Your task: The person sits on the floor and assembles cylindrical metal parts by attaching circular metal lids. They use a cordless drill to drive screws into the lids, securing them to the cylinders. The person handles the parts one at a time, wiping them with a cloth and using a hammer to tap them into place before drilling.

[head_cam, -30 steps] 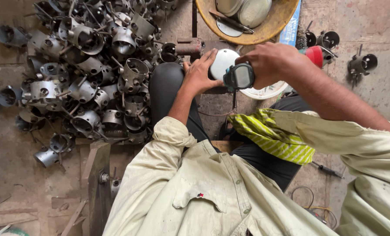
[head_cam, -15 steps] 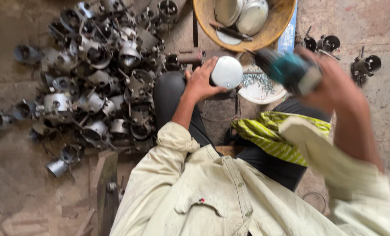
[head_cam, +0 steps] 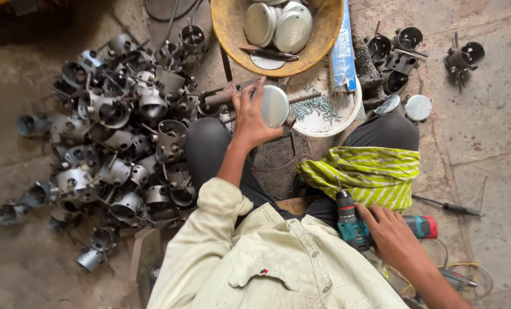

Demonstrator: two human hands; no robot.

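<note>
My left hand [head_cam: 248,117] is raised in front of me and grips a round grey metal housing with a flat cap [head_cam: 275,106], held just above my knee. Down by my right thigh, my right hand [head_cam: 391,236] rests on a teal and red cordless drill [head_cam: 363,227] that lies beside a green striped cloth [head_cam: 365,174] draped over my leg. A white dish of small screws [head_cam: 318,109] sits just beyond the capped housing.
A big heap of grey metal housings [head_cam: 115,140] covers the floor at the left. A yellow basin [head_cam: 228,27] with round lids stands at the top. Several more housings [head_cam: 401,48] and loose lids lie at the upper right. A screwdriver [head_cam: 449,207] lies on the right.
My right hand has swung the drill away from the housing, out to the right and down to my thigh. The left hand keeps hold of the capped housing.
</note>
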